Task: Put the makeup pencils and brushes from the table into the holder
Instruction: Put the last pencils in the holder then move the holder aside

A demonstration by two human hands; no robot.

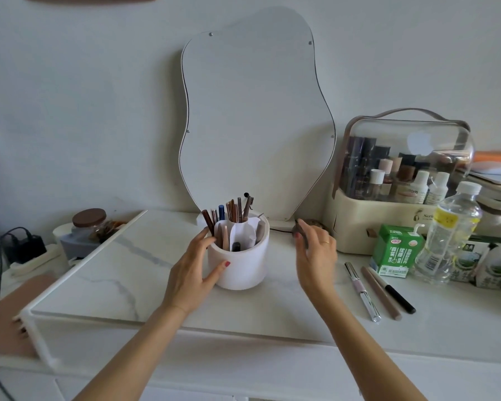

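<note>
A white round holder (243,264) with inner compartments stands mid-table, holding several pencils and brushes (232,212). My left hand (195,261) rests against the holder's left side, fingers spread around its wall. My right hand (313,250) hovers to the right of the holder, fingers apart, holding nothing. On the table to the right lie a silver and pink pencil (362,292), a brown pencil (381,293) and a black-tipped white pencil (394,290), side by side.
A wavy mirror (258,117) leans on the wall behind the holder. A clear-lidded cosmetics case (399,180), green carton (396,250) and water bottle (451,230) crowd the right. A jar (88,224) and cables sit at left.
</note>
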